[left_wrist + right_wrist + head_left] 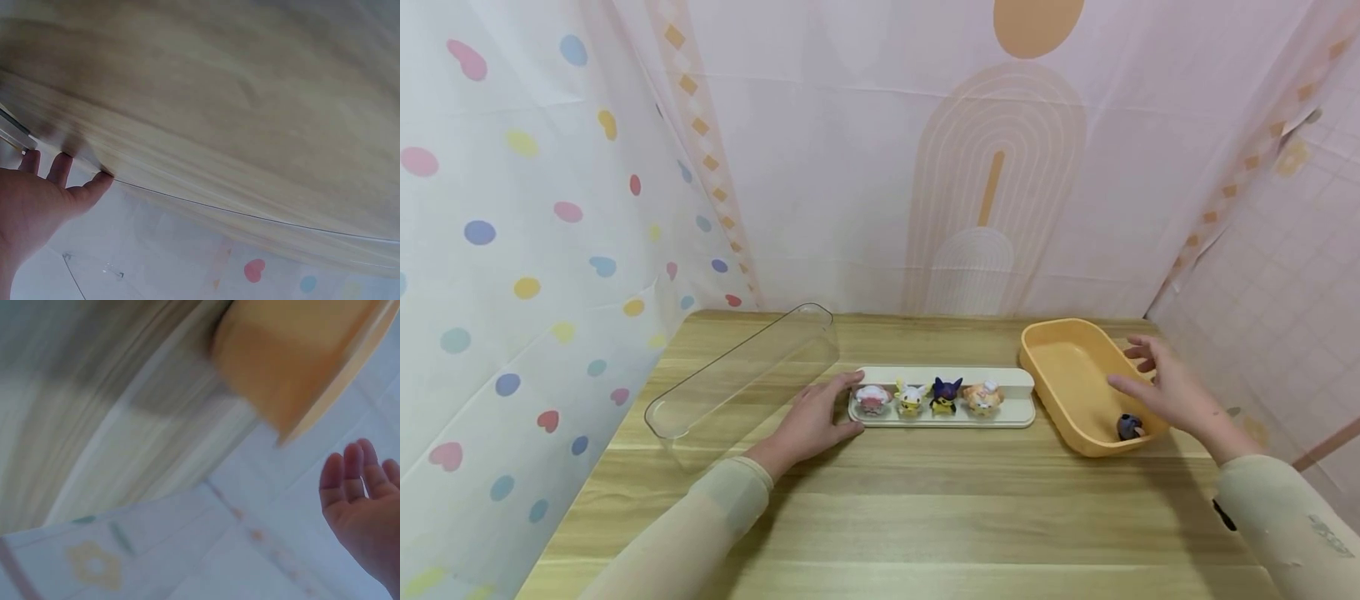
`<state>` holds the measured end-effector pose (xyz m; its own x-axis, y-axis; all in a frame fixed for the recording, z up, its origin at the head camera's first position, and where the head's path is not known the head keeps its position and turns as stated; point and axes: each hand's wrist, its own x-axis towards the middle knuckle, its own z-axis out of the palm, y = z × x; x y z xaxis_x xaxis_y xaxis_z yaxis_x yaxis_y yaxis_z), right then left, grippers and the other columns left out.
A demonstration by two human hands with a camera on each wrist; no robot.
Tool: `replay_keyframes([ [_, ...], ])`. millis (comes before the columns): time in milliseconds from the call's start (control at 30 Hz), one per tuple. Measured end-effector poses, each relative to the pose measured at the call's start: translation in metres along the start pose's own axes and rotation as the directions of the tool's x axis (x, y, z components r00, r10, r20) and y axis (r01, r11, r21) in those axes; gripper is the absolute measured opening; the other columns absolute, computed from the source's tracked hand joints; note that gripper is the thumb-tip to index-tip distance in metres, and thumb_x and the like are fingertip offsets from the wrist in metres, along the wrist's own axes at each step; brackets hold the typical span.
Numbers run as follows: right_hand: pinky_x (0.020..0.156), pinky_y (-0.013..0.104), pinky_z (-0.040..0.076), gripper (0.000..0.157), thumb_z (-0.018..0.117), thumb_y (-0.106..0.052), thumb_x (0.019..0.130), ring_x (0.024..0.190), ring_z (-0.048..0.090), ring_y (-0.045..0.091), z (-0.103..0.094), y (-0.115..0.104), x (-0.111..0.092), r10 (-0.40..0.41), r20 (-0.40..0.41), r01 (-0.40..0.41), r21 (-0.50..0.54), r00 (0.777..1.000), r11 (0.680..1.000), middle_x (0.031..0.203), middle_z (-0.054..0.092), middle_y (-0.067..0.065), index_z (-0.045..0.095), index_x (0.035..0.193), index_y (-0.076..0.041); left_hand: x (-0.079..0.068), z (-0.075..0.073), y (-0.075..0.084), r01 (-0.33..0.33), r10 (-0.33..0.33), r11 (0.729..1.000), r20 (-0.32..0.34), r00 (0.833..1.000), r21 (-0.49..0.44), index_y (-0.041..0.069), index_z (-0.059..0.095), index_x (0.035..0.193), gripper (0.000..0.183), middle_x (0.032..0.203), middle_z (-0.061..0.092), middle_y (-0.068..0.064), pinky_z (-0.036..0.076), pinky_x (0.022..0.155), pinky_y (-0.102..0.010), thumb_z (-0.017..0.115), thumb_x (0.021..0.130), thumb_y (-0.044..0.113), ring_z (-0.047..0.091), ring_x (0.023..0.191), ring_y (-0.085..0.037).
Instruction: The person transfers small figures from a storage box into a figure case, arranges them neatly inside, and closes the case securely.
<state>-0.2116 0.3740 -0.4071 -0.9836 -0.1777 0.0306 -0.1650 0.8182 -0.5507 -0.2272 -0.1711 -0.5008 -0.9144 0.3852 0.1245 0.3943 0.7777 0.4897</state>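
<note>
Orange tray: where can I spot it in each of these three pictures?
Head: the orange tray stands right of centre, by the right hand.
Left wrist: not in this picture.
Right wrist: the orange tray is at the top right, cut off by the picture's edge.
Shared landmark: the wood-grain tabletop, in all three.

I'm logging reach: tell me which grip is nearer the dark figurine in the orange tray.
Right. The right grip hovers near the dark figurine in the orange tray; the left grip, farther off, touches the left end of the cream display base.
</note>
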Motion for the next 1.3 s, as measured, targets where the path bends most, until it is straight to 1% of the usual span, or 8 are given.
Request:
replay_keyframes([
  [100, 0.092, 0.062, 0.055, 0.079, 0.065, -0.034, 0.108, 0.121, 0.057, 0.053, -0.007, 0.012, -0.007, 0.017, 0.048, -0.016, -0.018, 0.999, 1.0, 0.147, 0.051, 0.043, 0.029, 0.158, 0.016, 0.0, 0.0, 0.0, 0.0, 0.0, 1.0, -0.001, 1.0, 0.0, 0.022, 0.044, 0.161, 0.085, 0.16, 0.058, -0.003, 0.031, 0.126, -0.067, 0.089, 0.089, 0.034, 0.058, 0.142, -0.042],
  [200, 0.085, 0.049, 0.06, 0.073, 0.069, -0.028, 0.106, 0.115, 0.064, 0.051, -0.012, 0.022, -0.013, 0.014, 0.093, -0.009, -0.053, 0.996, 0.999, 0.139, 0.058, 0.042, 0.037, 0.153, 0.018, 0.0, 0.0, 0.0, -0.005, 0.005, 1.0, -0.004, 1.0, 0.005, 0.021, 0.044, 0.161, 0.086, 0.159, 0.059, -0.004, 0.032, 0.125, -0.068, 0.089, 0.089, 0.034, 0.059, 0.141, -0.042],
  [333, 0.077, 0.034, 0.056, 0.067, 0.077, -0.025, 0.1, 0.106, 0.067, 0.042, -0.013, 0.031, -0.018, 0.001, 0.129, 0.012, -0.103, 0.992, 0.995, 0.13, 0.068, 0.035, 0.05, 0.145, 0.016, 0.0, -0.001, 0.0, -0.007, 0.007, 1.0, -0.006, 1.0, 0.007, 0.019, 0.045, 0.161, 0.086, 0.159, 0.059, -0.005, 0.033, 0.125, -0.068, 0.09, 0.089, 0.033, 0.059, 0.14, -0.043],
  [433, 0.08, 0.039, 0.057, 0.067, 0.084, -0.026, 0.094, 0.104, 0.068, 0.04, -0.013, 0.031, -0.018, -0.011, 0.142, 0.031, -0.133, 0.99, 0.991, 0.127, 0.072, 0.032, 0.056, 0.142, 0.013, -0.001, -0.002, 0.001, -0.001, 0.001, 1.0, -0.002, 1.0, 0.002, 0.02, 0.044, 0.161, 0.086, 0.159, 0.059, -0.005, 0.032, 0.125, -0.068, 0.09, 0.089, 0.032, 0.059, 0.14, -0.043],
  [667, 0.085, 0.061, 0.059, 0.07, 0.091, -0.015, 0.083, 0.106, 0.071, 0.051, -0.012, 0.022, -0.011, -0.02, 0.224, 0.073, -0.227, 0.974, 0.971, 0.118, 0.074, 0.031, 0.058, 0.138, 0.013, -0.001, -0.003, 0.003, -0.003, 0.003, 1.0, -0.004, 1.0, 0.001, 0.02, 0.045, 0.161, 0.086, 0.158, 0.06, -0.005, 0.033, 0.125, -0.068, 0.09, 0.089, 0.031, 0.059, 0.14, -0.042],
  [833, 0.084, 0.059, 0.059, 0.063, 0.092, -0.009, 0.079, 0.103, 0.072, 0.046, -0.007, 0.013, -0.001, 0.009, 0.279, 0.107, -0.396, 0.96, 0.912, 0.111, 0.077, 0.022, 0.063, 0.133, 0.005, -0.001, -0.002, 0.003, -0.015, 0.015, 1.0, -0.011, 1.0, -0.001, 0.019, 0.045, 0.161, 0.085, 0.158, 0.06, -0.006, 0.034, 0.124, -0.069, 0.089, 0.089, 0.031, 0.06, 0.139, -0.043],
  [1033, 0.076, 0.053, 0.06, 0.054, 0.088, -0.01, 0.083, 0.096, 0.074, 0.039, 0.001, 0.006, 0.009, 0.026, 0.293, 0.132, -0.505, 0.956, 0.853, 0.109, 0.077, 0.021, 0.066, 0.131, 0.002, -0.001, -0.002, 0.002, -0.02, 0.02, 1.0, -0.019, 1.0, 0.005, 0.019, 0.045, 0.161, 0.086, 0.158, 0.06, -0.005, 0.035, 0.124, -0.068, 0.09, 0.089, 0.031, 0.06, 0.139, -0.043],
  [1300, 0.074, 0.055, 0.06, 0.042, 0.083, -0.021, 0.092, 0.088, 0.074, 0.038, 0.019, 0.006, 0.015, -0.034, 0.244, 0.165, -0.538, 0.969, 0.827, 0.1, 0.078, 0.021, 0.068, 0.122, 0.003, -0.001, -0.002, 0.002, -0.016, 0.016, 1.0, -0.013, 1.0, 0.005, 0.02, 0.045, 0.161, 0.086, 0.158, 0.06, -0.006, 0.034, 0.124, -0.068, 0.09, 0.089, 0.032, 0.06, 0.139, -0.043],
])
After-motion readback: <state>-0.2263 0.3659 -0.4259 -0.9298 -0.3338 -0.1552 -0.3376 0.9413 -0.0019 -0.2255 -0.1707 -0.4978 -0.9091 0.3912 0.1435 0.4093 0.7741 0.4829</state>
